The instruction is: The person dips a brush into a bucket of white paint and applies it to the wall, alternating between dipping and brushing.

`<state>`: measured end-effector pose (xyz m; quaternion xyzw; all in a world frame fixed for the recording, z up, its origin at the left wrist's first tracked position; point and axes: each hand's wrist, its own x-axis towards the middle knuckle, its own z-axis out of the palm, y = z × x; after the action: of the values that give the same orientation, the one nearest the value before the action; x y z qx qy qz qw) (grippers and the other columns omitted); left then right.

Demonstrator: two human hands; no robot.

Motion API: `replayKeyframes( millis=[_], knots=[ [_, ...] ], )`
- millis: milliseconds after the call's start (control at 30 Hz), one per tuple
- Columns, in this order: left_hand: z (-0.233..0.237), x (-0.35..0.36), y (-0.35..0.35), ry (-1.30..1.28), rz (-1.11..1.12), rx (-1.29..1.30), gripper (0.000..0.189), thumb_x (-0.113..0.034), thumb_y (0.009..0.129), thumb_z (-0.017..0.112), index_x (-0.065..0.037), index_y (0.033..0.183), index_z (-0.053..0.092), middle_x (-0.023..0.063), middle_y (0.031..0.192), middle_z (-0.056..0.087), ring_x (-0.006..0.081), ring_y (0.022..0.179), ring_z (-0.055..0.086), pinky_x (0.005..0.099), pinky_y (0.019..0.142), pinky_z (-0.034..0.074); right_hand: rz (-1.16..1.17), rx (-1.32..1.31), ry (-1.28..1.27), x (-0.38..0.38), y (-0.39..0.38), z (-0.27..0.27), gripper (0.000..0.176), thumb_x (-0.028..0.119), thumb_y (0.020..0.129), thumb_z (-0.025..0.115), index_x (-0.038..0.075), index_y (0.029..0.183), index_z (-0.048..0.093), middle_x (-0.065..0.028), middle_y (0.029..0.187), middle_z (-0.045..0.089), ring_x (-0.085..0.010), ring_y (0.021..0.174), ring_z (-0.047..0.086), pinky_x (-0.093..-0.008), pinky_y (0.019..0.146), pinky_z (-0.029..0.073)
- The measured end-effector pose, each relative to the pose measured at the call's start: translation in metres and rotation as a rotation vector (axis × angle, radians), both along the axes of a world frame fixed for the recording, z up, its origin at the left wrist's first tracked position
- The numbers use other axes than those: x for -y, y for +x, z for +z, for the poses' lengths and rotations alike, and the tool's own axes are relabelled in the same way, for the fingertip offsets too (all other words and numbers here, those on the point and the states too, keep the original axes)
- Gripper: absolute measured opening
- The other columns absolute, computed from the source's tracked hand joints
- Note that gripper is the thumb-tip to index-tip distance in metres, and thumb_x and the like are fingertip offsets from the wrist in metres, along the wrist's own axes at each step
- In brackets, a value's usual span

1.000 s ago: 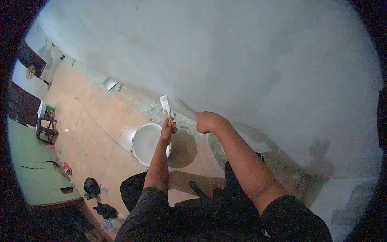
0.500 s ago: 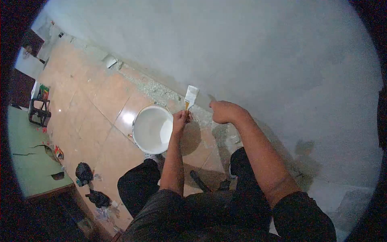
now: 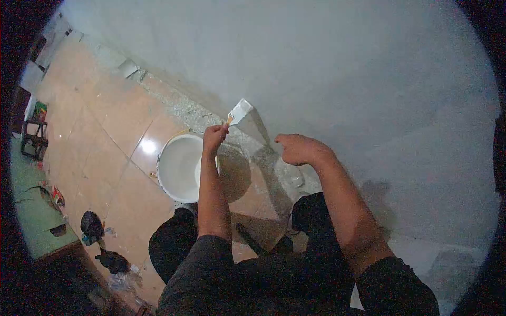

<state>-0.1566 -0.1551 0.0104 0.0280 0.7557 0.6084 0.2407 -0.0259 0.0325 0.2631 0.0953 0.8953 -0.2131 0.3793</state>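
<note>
My left hand [image 3: 215,138] is closed around the handle of a flat paintbrush [image 3: 241,111]. The brush points up and away from me, its wide bristles coated white, close to the grey wall. Just left of my left forearm stands a round white bucket [image 3: 176,168] with pale paint inside; the forearm hides part of its right side. My right hand [image 3: 304,149] is held near the base of the wall, its index finger partly extended and the other fingers curled in. I see nothing in it, though its palm side is hidden.
The grey wall [image 3: 369,79] meets the tiled floor [image 3: 105,152] along a rough, crumbled strip. A light scrap [image 3: 128,68] lies against that edge. Black plastic bags [image 3: 93,226] and litter lie at lower left. A dark frame-like object [image 3: 35,139] stands at far left beside a green panel [image 3: 31,205].
My left hand has moved up and left with the paintbrush, which now tilts more to the right. The view has shifted, so the bucket and floor items appear further left. My right hand stays nearly still.
</note>
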Motion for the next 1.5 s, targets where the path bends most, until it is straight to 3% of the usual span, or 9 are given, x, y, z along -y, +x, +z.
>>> replayKeyframes(
  millis=[100, 367, 633, 900, 1200, 1300, 1333, 1433, 1500],
  knots=[
    [-0.021, -0.008, -0.011, 0.063, 0.011, -0.063, 0.039, -0.038, 0.082, 0.06, -0.002, 0.067, 0.065, 0.0035, 0.058, 0.059, 0.0107, 0.052, 0.053, 0.0267, 0.049, 0.041, 0.012, 0.006, -0.001, -0.002, -0.001, -0.004, 0.05, 0.001, 0.073, 0.045, 0.0, 0.123, 0.045, -0.0238, 0.113, 0.055, -0.0352, 0.106, 0.054, -0.0405, 0.089, 0.042],
    [-0.001, -0.023, -0.03, -0.447, -0.062, -0.005, 0.038, -0.045, 0.075, 0.062, -0.009, 0.068, 0.071, 0.008, 0.066, 0.066, 0.0231, 0.065, 0.064, 0.035, 0.066, 0.049, -0.004, -0.008, 0.013, -0.006, -0.001, -0.019, 0.05, 0.001, 0.074, 0.042, 0.001, 0.124, 0.044, -0.023, 0.109, 0.057, -0.0347, 0.104, 0.054, -0.0405, 0.088, 0.043],
    [-0.015, -0.028, -0.038, -0.731, -0.171, 0.066, 0.058, -0.052, 0.072, 0.061, 0.0, 0.098, 0.064, 0.0226, 0.105, 0.061, 0.035, 0.1, 0.059, 0.0413, 0.082, 0.047, 0.034, -0.02, 0.028, -0.004, -0.001, -0.027, 0.044, 0.005, 0.079, 0.041, 0.002, 0.123, 0.045, -0.022, 0.108, 0.058, -0.0344, 0.101, 0.055, -0.0417, 0.085, 0.043],
    [0.031, -0.045, 0.003, -0.853, -0.088, -0.128, 0.044, -0.041, 0.076, 0.058, 0.0, 0.092, 0.065, 0.02, 0.097, 0.064, 0.0343, 0.092, 0.062, 0.0418, 0.08, 0.048, 0.038, 0.04, 0.009, 0.007, -0.004, -0.016, 0.043, 0.006, 0.08, 0.042, 0.003, 0.123, 0.045, -0.022, 0.108, 0.057, -0.0342, 0.102, 0.055, -0.0417, 0.084, 0.044],
    [0.08, -0.036, 0.007, -0.774, -0.047, -0.102, 0.044, -0.042, 0.076, 0.057, -0.001, 0.085, 0.067, 0.0213, 0.091, 0.064, 0.0368, 0.089, 0.062, 0.0421, 0.077, 0.048, 0.086, 0.013, 0.009, 0.004, -0.003, -0.03, 0.043, 0.009, 0.081, 0.043, 0.003, 0.123, 0.045, -0.0219, 0.109, 0.057, -0.0346, 0.102, 0.055, -0.0419, 0.086, 0.043],
    [0.051, -0.006, -0.002, -0.237, -0.087, -0.006, 0.047, -0.046, 0.074, 0.058, 0.0, 0.075, 0.068, 0.016, 0.069, 0.063, 0.0301, 0.066, 0.062, 0.0395, 0.064, 0.047, 0.07, 0.01, -0.014, 0.004, -0.001, -0.029, 0.043, 0.01, 0.082, 0.043, 0.005, 0.124, 0.045, -0.0218, 0.111, 0.057, -0.0342, 0.103, 0.055, -0.0417, 0.088, 0.042],
    [0.049, -0.001, -0.001, -0.153, -0.044, 0.019, 0.038, -0.04, 0.08, 0.059, -0.005, 0.067, 0.065, 0.0022, 0.055, 0.053, 0.0097, 0.049, 0.045, 0.026, 0.046, 0.034, 0.049, 0.018, -0.025, 0.004, 0.0, -0.028, 0.042, 0.011, 0.082, 0.043, 0.006, 0.124, 0.046, -0.0218, 0.111, 0.057, -0.0341, 0.103, 0.055, -0.0417, 0.088, 0.042],
    [0.051, 0.006, 0.002, 0.166, -0.007, 0.016, 0.034, -0.034, 0.085, 0.055, -0.005, 0.068, 0.063, 0.0021, 0.057, 0.055, 0.0095, 0.049, 0.046, 0.0256, 0.046, 0.034, 0.037, 0.024, -0.019, 0.001, 0.002, -0.032, 0.042, 0.01, 0.082, 0.043, 0.006, 0.123, 0.046, -0.022, 0.11, 0.057, -0.0343, 0.103, 0.055, -0.0418, 0.088, 0.043],
    [0.057, 0.004, 0.0, 0.089, -0.096, 0.039, 0.034, -0.032, 0.087, 0.053, -0.005, 0.069, 0.061, 0.002, 0.058, 0.055, 0.0091, 0.049, 0.046, 0.0249, 0.046, 0.035, 0.056, 0.028, 0.024, -0.003, 0.002, -0.037, 0.042, 0.01, 0.081, 0.043, 0.005, 0.123, 0.047, -0.0223, 0.11, 0.057, -0.0346, 0.102, 0.056, -0.0421, 0.088, 0.043]
  ],
)
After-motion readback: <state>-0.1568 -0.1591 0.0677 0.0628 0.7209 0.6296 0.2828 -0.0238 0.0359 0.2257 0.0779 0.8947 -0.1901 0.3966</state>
